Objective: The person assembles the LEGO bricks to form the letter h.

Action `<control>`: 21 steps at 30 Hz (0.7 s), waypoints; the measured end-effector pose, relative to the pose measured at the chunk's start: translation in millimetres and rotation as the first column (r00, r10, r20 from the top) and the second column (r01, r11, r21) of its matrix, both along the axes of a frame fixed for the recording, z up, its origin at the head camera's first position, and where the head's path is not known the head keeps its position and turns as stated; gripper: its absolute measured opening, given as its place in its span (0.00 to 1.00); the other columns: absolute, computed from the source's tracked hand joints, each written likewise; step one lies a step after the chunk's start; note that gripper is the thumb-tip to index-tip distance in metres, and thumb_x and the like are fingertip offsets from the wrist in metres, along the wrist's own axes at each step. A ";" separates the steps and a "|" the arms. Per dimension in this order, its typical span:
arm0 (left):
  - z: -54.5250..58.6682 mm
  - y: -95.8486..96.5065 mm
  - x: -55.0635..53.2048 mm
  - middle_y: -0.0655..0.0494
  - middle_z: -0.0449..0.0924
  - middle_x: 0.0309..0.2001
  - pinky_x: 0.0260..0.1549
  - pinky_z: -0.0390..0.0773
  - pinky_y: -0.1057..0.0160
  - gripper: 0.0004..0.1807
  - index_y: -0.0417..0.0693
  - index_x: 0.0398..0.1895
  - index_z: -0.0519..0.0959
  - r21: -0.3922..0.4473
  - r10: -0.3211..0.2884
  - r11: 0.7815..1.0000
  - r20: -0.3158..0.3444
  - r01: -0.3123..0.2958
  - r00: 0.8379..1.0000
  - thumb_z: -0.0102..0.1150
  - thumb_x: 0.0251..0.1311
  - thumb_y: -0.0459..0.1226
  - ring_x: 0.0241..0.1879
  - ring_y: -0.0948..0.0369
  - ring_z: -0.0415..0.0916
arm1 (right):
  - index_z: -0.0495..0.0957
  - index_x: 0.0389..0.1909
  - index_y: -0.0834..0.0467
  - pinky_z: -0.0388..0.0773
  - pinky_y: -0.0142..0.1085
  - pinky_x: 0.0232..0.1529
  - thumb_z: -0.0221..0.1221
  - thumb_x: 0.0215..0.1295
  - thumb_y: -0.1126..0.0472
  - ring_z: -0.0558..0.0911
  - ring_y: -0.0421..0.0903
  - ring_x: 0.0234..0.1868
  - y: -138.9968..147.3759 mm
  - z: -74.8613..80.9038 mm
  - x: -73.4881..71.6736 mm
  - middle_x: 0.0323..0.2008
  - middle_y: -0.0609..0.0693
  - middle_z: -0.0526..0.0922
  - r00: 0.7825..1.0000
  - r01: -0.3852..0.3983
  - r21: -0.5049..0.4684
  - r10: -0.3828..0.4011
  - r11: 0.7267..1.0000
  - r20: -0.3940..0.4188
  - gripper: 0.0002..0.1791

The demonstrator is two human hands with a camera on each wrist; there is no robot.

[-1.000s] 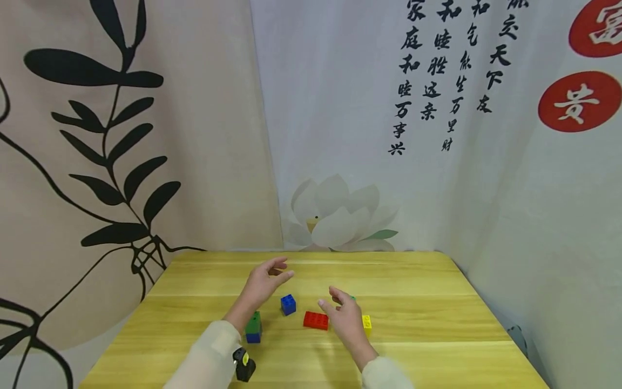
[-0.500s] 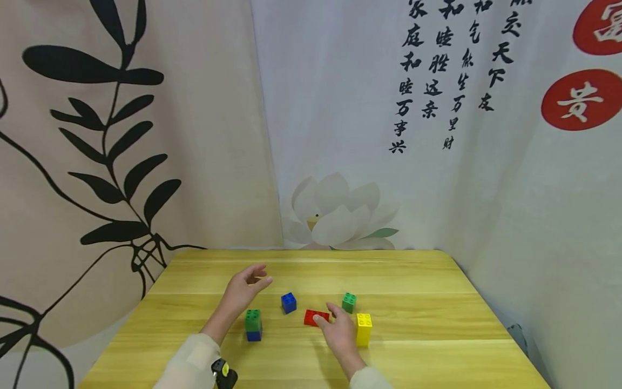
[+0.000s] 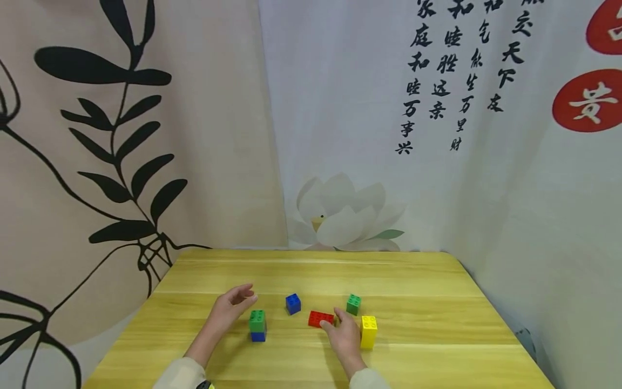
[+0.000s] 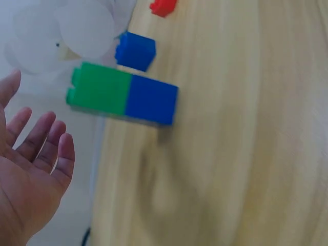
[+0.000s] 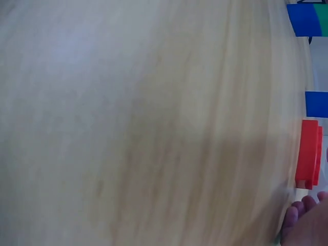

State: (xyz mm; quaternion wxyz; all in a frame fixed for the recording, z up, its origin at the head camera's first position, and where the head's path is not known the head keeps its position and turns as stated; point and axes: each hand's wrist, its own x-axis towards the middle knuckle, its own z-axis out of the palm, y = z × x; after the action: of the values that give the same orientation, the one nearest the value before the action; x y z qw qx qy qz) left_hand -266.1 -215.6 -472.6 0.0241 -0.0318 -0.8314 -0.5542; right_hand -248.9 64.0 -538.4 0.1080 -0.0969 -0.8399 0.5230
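My left hand hovers over the table's left side, fingers loosely bent and nothing held. Just right of it stands a stack of two toy bricks, a green brick on top of a blue brick. The right hand is low by the right end of a flat red brick, its thumb overlapping that end in the head view. In the right wrist view, curled fingertips show just below the red brick's end. A tall yellow brick stands right beside this hand.
A small blue brick lies behind and left of the red one. Beyond the right hand sits a small green brick. The wooden table reaches back to a printed cloth with leaves and characters.
The left hand has drawn back leftward and toward the body, uncovering the green-and-blue stack. The right hand has lowered toward the red brick, uncovering the green brick and yellow brick.
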 end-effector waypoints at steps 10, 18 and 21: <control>-24.0 -16.4 8.3 0.46 0.76 0.59 0.55 0.74 0.49 0.30 0.40 0.67 0.71 0.067 -0.064 0.996 0.113 0.056 0.992 0.61 0.68 0.46 0.58 0.50 0.72 | 0.79 0.54 0.69 0.73 0.54 0.56 0.73 0.52 0.64 0.78 0.63 0.53 -2.6 -8.4 -1.3 0.51 0.63 0.82 0.998 0.044 0.120 -0.038 0.992 -0.047 0.27; -32.9 -18.7 10.6 0.47 0.75 0.59 0.51 0.76 0.49 0.34 0.39 0.69 0.68 0.086 -0.131 0.989 0.153 0.119 0.980 0.62 0.66 0.48 0.58 0.50 0.72 | 0.82 0.51 0.67 0.73 0.52 0.51 0.75 0.49 0.64 0.78 0.58 0.46 -3.3 -12.0 -2.2 0.44 0.59 0.83 0.997 0.039 0.192 -0.026 0.981 -0.068 0.26; -35.9 -19.3 11.0 0.46 0.74 0.60 0.51 0.76 0.48 0.35 0.38 0.69 0.67 0.084 -0.157 0.986 0.154 0.145 0.976 0.62 0.66 0.48 0.57 0.50 0.72 | 0.82 0.49 0.68 0.74 0.50 0.49 0.75 0.48 0.65 0.78 0.57 0.44 -2.4 -12.7 -1.8 0.42 0.58 0.83 0.996 0.024 0.224 -0.004 0.974 -0.087 0.25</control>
State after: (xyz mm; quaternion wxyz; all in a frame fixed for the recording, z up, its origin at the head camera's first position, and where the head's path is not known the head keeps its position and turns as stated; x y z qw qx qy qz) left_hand -255.1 -234.9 -508.5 -0.0836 -0.0493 -0.8052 -0.5849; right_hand -250.6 61.7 -551.1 0.1579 -0.0676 -0.8875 0.4277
